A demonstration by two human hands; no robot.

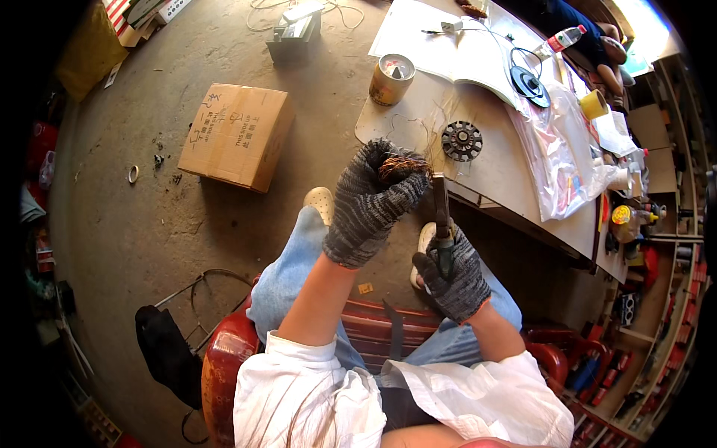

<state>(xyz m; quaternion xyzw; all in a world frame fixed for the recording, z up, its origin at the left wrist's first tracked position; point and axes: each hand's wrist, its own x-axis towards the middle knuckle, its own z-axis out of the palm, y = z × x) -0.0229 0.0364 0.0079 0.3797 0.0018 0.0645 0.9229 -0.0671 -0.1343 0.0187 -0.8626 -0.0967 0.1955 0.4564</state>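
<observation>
Both my hands wear grey-black knitted gloves. In my left hand (377,201), fingers curled, is a bundle of thin copper wire (403,166), whose loose ends stick out toward the table. My right hand (454,276) is closed around the dark handle of a long, flat metal tool (441,205); its exact kind is unclear. The tool's upper end sits right beside the wire bundle, and I cannot tell whether they touch. Just beyond, on the table, lies a round slotted motor stator core (461,141), with fine loose wires (432,128) to its left.
The table (508,187) carries a can (391,79), an open book (478,56), a black disc with cable (530,86), a plastic bottle (560,41) and clear plastic bags (560,172). A cardboard box (237,137) stands on the floor. Another person's legs (590,37) show at the far right.
</observation>
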